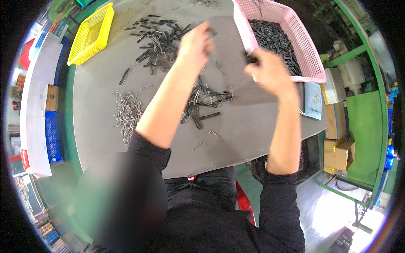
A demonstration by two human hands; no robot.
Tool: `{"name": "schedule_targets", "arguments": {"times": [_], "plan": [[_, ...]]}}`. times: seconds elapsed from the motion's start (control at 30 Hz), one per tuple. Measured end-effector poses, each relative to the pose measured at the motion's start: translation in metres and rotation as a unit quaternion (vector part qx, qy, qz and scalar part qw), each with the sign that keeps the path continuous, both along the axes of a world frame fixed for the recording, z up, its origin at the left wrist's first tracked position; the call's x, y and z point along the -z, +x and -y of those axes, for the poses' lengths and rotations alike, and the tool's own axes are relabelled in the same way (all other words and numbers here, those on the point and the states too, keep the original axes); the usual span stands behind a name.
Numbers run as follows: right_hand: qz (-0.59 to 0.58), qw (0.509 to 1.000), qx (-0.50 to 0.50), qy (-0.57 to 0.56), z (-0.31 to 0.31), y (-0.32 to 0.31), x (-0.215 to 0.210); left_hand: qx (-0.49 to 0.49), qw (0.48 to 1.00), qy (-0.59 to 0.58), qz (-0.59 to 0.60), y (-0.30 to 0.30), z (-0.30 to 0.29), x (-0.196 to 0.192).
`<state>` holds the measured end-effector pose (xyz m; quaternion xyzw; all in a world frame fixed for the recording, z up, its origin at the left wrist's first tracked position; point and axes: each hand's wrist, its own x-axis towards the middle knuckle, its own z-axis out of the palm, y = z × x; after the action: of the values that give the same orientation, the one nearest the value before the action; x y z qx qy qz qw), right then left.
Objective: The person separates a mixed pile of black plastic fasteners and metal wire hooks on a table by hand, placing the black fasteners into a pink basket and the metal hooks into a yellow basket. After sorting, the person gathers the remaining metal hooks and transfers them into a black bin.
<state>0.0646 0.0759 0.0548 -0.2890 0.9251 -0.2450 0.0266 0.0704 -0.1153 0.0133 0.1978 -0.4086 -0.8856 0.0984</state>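
My left hand (195, 44) is raised over the grey table (101, 97), fingers pinched on a small dark clip at its fingertips, above a spread pile of black clips (158, 42). My right hand (270, 69) is closed around a black clip at the near rim of the pink basket (295, 25), which holds many black clips. A smaller heap of black clips with wire pieces (206, 101) lies between my forearms. A pile of bent silver wire pieces (126, 111) sits to the left.
A yellow mesh basket (90, 33) stands at the table's far left. Loose wire pieces (215, 135) lie near the front edge. Cardboard boxes (339, 154) and a green frame (367, 105) stand to the right. Stacked boxes line the left side.
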Motion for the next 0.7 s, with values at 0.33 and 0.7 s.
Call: {"name": "schedule_targets", "arguments": {"times": [0.33,0.7], "plan": [[-0.279,0.954,0.111,0.022,-0.066,-0.063,-0.02,0.041,0.764,-0.639,-0.082,-0.064,-0.069,-0.022],[0.073,0.992,-0.098,-0.025,0.039,0.03,0.14,0.142,0.56,-0.776,0.251,0.048,-0.003,0.086]]}}
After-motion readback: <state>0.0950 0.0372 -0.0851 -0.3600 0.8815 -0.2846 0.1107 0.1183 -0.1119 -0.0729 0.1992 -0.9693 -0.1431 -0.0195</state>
